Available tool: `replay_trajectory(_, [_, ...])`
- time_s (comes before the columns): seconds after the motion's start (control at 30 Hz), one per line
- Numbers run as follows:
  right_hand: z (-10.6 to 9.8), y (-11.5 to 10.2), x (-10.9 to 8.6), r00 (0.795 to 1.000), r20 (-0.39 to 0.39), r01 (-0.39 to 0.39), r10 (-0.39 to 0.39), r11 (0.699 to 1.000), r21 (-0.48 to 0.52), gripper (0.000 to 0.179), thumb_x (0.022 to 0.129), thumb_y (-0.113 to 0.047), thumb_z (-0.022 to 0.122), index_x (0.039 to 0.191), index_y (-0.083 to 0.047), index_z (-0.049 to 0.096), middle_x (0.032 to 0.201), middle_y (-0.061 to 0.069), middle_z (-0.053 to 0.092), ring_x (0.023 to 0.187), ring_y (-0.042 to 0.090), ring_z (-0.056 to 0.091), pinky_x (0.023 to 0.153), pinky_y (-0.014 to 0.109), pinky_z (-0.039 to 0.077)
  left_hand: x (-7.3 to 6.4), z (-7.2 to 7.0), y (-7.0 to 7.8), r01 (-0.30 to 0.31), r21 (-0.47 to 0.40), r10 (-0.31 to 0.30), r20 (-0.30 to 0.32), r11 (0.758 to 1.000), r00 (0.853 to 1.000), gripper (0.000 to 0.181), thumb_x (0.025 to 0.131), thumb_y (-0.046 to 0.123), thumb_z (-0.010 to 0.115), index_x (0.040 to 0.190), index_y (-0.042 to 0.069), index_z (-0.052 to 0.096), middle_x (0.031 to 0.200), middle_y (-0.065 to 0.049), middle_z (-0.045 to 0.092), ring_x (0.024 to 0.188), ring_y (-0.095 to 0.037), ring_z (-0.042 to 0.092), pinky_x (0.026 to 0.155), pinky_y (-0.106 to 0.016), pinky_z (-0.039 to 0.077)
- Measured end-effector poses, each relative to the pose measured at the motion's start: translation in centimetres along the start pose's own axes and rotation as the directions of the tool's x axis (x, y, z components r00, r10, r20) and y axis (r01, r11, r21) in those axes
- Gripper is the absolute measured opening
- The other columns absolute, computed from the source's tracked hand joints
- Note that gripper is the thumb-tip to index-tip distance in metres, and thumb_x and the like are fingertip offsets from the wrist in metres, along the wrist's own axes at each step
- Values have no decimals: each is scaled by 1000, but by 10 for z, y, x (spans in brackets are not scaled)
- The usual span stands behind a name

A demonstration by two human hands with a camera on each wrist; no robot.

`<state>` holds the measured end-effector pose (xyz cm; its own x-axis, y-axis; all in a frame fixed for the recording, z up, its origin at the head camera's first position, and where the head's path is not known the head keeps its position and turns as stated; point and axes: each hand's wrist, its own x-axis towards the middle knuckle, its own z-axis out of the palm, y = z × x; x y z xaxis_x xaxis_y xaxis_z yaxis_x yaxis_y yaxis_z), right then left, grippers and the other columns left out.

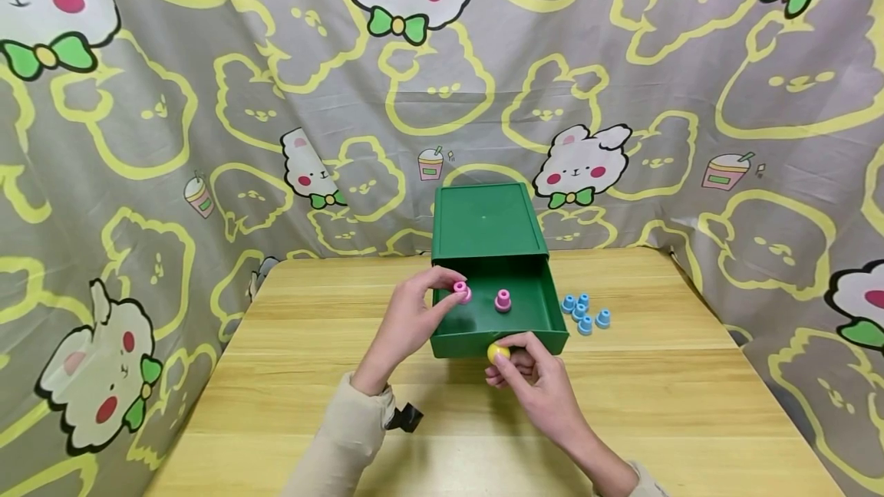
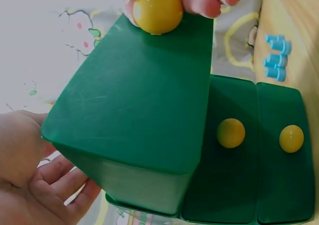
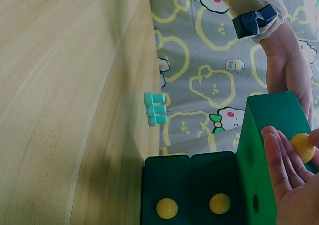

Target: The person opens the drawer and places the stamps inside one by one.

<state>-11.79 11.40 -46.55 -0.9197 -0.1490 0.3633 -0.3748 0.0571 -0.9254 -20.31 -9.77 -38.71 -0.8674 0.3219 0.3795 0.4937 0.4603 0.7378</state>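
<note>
In the head view my left hand (image 1: 420, 304) pinches a small pink stepped peg (image 1: 461, 291) between thumb and forefinger, inside the left part of the pulled-out green drawer (image 1: 528, 311). Whether that peg touches the drawer floor, I cannot tell. A second pink peg (image 1: 503, 301) stands upright in the drawer's middle. My right hand (image 1: 539, 382) grips the round yellow knob (image 1: 498, 353) on the drawer front with thumb and forefinger. From the left wrist view, the drawer (image 2: 134, 95) hides the pegs, and my left hand (image 2: 45, 175) shows beside it.
Several blue pegs (image 1: 584, 313) stand on the wooden table (image 1: 656, 397) right of the green cabinet (image 1: 486, 221). Teal pegs (image 3: 156, 109) stand on its other side in the right wrist view. Two lower drawers (image 2: 232, 180) are closed, with yellow knobs. A patterned curtain (image 1: 442, 98) hangs behind.
</note>
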Motion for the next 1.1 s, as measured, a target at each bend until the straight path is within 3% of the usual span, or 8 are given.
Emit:
replay_trajectory(0.17, [0, 0, 0, 1000, 1, -7, 7, 1000, -2, 13, 104, -11, 62, 115, -4, 60, 89, 10, 78, 78, 30, 78, 70, 39, 64, 2, 3, 0, -33, 9, 33, 39, 999, 999, 22, 97, 27, 75, 114, 13, 75, 106, 8, 76, 101, -11, 71, 94, -44, 57])
replay_trajectory(0.37, [-1, 0, 0, 1000, 2, -14, 14, 1000, -1, 13, 104, -11, 62, 115, -5, 60, 89, 10, 78, 77, 20, 78, 70, 38, 64, 6, 5, -2, -43, 36, 40, 73, 998, 997, 21, 96, 27, 76, 112, 14, 77, 105, 8, 77, 100, -14, 72, 90, -43, 59])
replay_trajectory(0.63, [-1, 0, 0, 1000, 6, -11, 11, 1000, 4, 13, 105, -11, 62, 116, -4, 60, 89, 10, 78, 78, 18, 78, 70, 38, 64, 12, 4, -1, -29, 83, 18, 131, 996, 991, 17, 93, 23, 79, 108, 17, 79, 101, 6, 78, 97, -13, 71, 87, -43, 59])
replay_trajectory(0.83, [-1, 0, 0, 1000, 7, -19, 19, 1000, 3, 13, 105, -12, 62, 116, -5, 60, 89, 10, 77, 78, 18, 78, 71, 38, 64, 15, 3, -1, -35, 127, 10, 195, 991, 981, 16, 93, 26, 79, 107, 19, 81, 98, 9, 77, 93, -8, 71, 87, -38, 59])
replay_trajectory(1.1, [-1, 1, 0, 1000, 8, -14, 14, 1000, 1, 13, 105, -12, 61, 116, -5, 60, 89, 9, 78, 78, 18, 78, 70, 38, 64, 20, 4, 0, -63, 204, 2, 286, 977, 958, 19, 93, 29, 79, 109, 18, 81, 102, 6, 79, 96, -11, 73, 91, -41, 59])
